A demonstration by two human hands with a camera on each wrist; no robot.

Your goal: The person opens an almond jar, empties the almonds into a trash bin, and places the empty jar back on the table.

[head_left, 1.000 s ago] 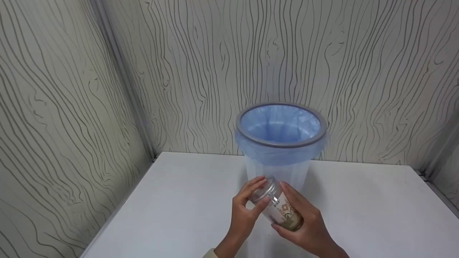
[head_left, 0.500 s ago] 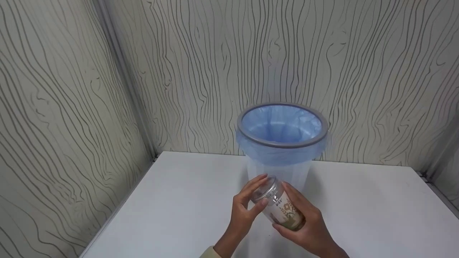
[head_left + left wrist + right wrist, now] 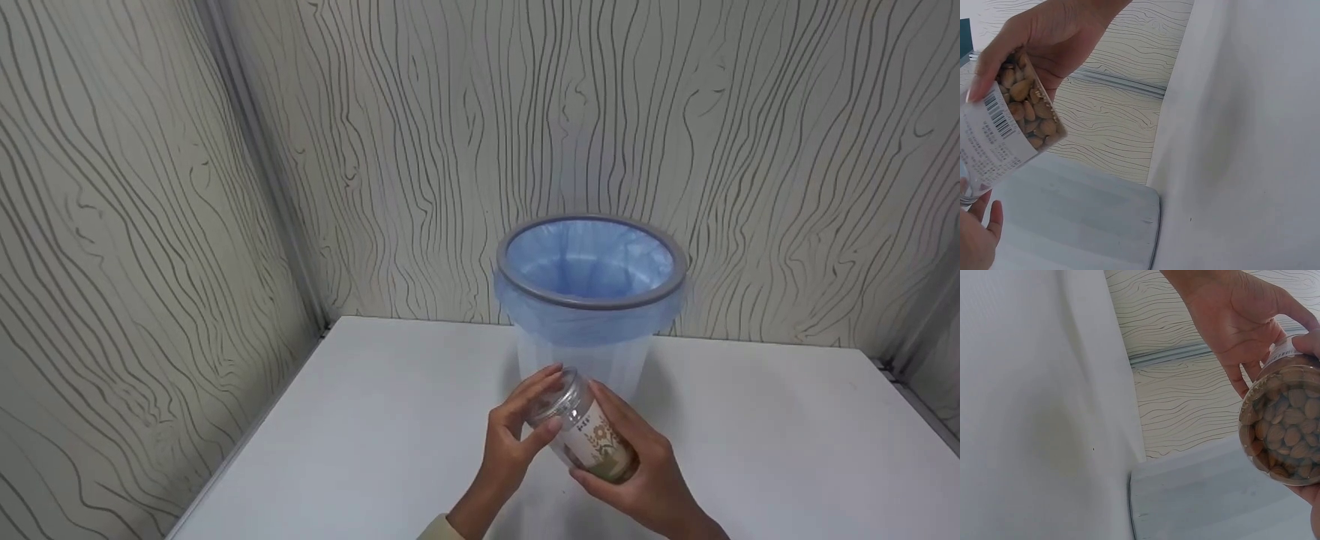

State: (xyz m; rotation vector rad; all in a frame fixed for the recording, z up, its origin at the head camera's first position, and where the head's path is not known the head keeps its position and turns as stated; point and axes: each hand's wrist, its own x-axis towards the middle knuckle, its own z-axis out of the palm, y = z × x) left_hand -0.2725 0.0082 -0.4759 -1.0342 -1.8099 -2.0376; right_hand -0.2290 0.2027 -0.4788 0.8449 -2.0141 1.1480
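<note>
Your right hand [image 3: 645,480] grips the clear plastic nut jar [image 3: 589,435]; your left hand [image 3: 514,442] fingers pinch its transparent lid [image 3: 555,395] (lined bin [image 3: 592,300] at 12 o'clock).

jar [image 3: 581,431]: clear plastic, white label with floral print, holds almonds
pose: tilted, lid end up-left
place: above table, near centre

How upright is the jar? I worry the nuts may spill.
Tilted: the jar leans lid-end up toward the bin, gripped by both hands.
</note>
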